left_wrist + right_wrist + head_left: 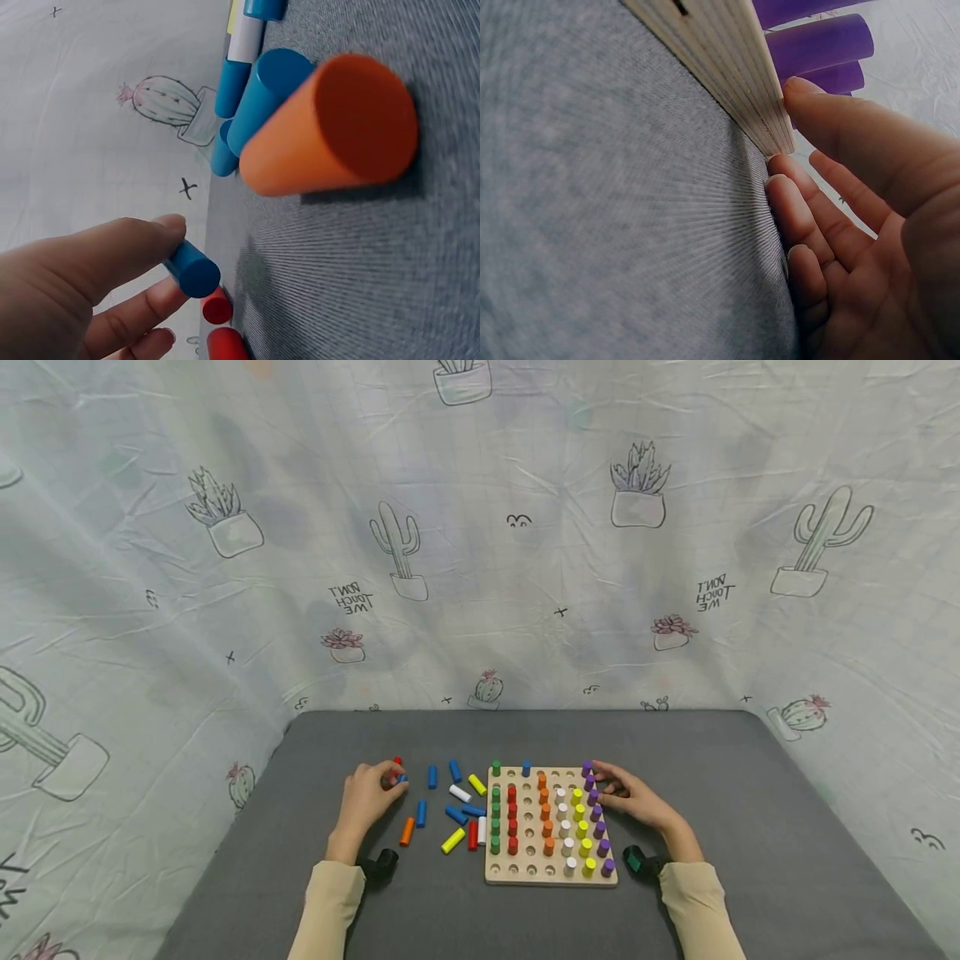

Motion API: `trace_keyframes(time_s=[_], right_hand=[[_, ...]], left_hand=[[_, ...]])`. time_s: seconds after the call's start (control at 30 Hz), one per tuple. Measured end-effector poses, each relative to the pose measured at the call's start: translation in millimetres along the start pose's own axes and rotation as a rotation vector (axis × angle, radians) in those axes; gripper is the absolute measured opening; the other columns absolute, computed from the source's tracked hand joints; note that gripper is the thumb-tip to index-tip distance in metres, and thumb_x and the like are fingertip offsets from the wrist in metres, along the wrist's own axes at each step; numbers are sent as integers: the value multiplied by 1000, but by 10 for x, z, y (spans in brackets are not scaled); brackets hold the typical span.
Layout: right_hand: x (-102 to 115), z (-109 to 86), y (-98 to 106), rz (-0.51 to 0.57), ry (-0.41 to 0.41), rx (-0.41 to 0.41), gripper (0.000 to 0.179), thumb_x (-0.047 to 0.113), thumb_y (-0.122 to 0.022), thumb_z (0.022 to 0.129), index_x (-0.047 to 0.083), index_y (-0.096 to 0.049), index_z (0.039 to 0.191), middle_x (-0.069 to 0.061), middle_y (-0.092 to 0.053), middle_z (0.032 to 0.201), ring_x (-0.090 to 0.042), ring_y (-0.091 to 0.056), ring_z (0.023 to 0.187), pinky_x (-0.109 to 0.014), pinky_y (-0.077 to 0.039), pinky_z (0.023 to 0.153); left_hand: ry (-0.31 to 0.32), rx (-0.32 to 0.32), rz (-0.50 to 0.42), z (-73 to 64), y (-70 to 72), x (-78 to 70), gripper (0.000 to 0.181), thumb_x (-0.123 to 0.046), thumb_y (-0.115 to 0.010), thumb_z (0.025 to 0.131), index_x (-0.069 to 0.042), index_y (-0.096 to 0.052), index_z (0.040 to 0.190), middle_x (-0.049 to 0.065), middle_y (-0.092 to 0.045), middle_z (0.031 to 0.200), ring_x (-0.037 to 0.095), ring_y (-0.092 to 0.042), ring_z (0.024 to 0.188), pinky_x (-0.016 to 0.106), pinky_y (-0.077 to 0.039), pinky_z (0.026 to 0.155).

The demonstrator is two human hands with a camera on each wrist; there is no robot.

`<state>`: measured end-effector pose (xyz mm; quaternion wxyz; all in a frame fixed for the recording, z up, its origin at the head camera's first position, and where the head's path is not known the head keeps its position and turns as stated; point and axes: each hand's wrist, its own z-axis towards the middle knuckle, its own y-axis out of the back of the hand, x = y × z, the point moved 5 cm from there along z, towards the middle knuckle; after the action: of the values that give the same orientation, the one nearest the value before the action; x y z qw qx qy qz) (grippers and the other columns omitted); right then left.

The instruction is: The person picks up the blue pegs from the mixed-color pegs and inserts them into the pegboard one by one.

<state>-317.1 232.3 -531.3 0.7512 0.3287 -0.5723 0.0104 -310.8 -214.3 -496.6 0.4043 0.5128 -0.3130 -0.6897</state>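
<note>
My left hand pinches a blue peg between thumb and fingers, left of the loose pegs. Two red pegs lie just beyond it in the left wrist view, and a large orange peg stands out nearer the camera. At the wooden pegboard, my right hand holds the right edge near the far corner. Its thumb rests along the top edge beside the purple pegs, with curled fingers low against the side. Columns of green, red, orange, white, yellow and purple pegs stand in the board; one blue peg stands in the far row.
Several loose pegs lie left of the board, among them a yellow peg, a white peg and an orange peg. Grey cloth covers the table. A printed curtain hangs behind and along both sides.
</note>
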Motion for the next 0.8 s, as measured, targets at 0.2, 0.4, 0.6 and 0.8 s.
trace_keyframes(time_s=[0.2,0.4,0.6,0.8], right_hand=[[4,-13,1,0,17,-4,57,11,-57,92,-8,-31,139,-30,-47,123,-9,-51,89,-25,-45,72],[21,-29,-3,0,123,-6,55,13,-56,92,-1,-34,140,-15,-51,119,-5,-51,88,-22,-44,70],[-10,-17,4,2,22,-7,58,15,-57,92,-5,-31,140,-25,-48,122,-8,-51,90,-25,-45,73],[5,2,2,16,-27,1,58,8,-56,92,-8,-29,140,-29,-45,125,-11,-50,91,-25,-44,74]], left_hand=[[14,-4,-29,2,19,-56,16,-27,-73,80,-18,-68,92,-5,-56,73,20,-47,78,46,-34,79],[15,-8,-49,27,18,-136,20,-29,-72,81,-16,-69,95,-3,-61,76,21,-50,81,48,-35,84],[-4,-3,-52,47,-25,-230,19,-30,-72,81,-18,-69,95,-5,-63,78,18,-50,79,45,-35,82],[-35,20,-60,53,-80,-340,19,-30,-73,80,-19,-69,95,-8,-62,76,17,-50,81,46,-36,84]])
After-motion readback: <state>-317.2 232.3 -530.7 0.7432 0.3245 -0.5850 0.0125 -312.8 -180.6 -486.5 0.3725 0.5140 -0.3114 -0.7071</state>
